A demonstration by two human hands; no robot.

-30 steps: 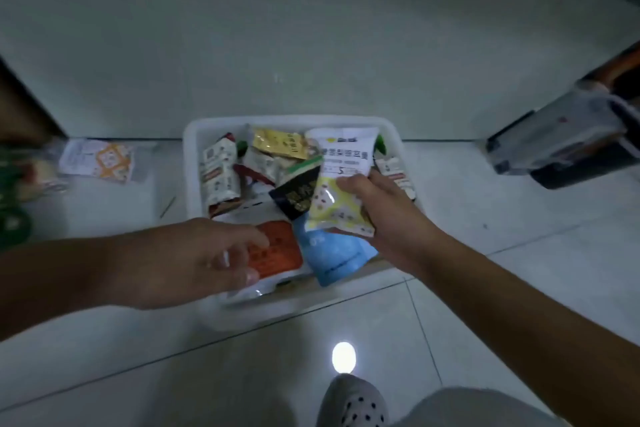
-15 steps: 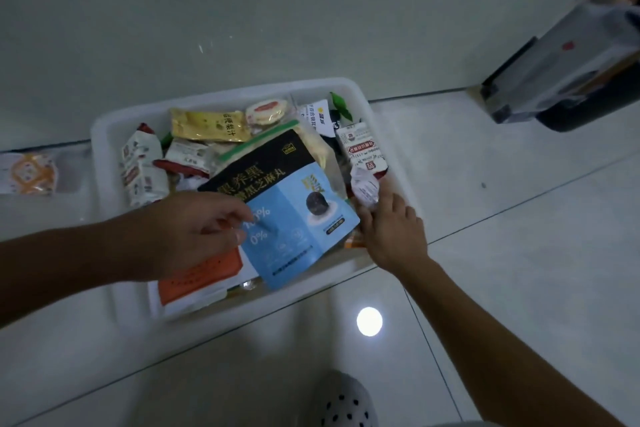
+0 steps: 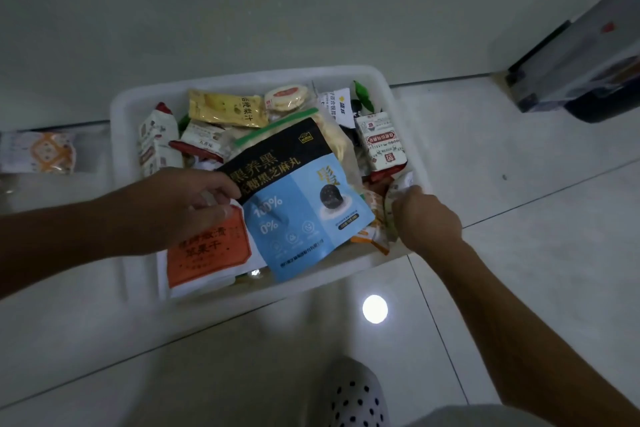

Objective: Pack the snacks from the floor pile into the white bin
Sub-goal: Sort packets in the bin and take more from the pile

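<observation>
The white bin [image 3: 242,80] stands on the tiled floor against the wall, full of snack packs. On top lies a blue and black pouch [image 3: 298,215], and my left hand [image 3: 173,208] pinches its left edge between thumb and fingers. Under that hand lies an orange-labelled pack [image 3: 207,253]. My right hand [image 3: 427,218] is at the bin's near right corner, fingers curled round a pale packet [image 3: 398,189] that stands against the right wall. A yellow pack [image 3: 225,109] and a red and white pack [image 3: 381,142] lie further back.
One snack pack [image 3: 41,151] lies on the floor left of the bin. A dark and grey appliance [image 3: 581,73] stands at the right by the wall. My dotted slipper [image 3: 353,399] is at the bottom, just below a lamp's reflection [image 3: 375,308].
My right hand carried the pale packet from over the bin's middle down to its right wall. The blue and black pouch came up on top under my left hand.
</observation>
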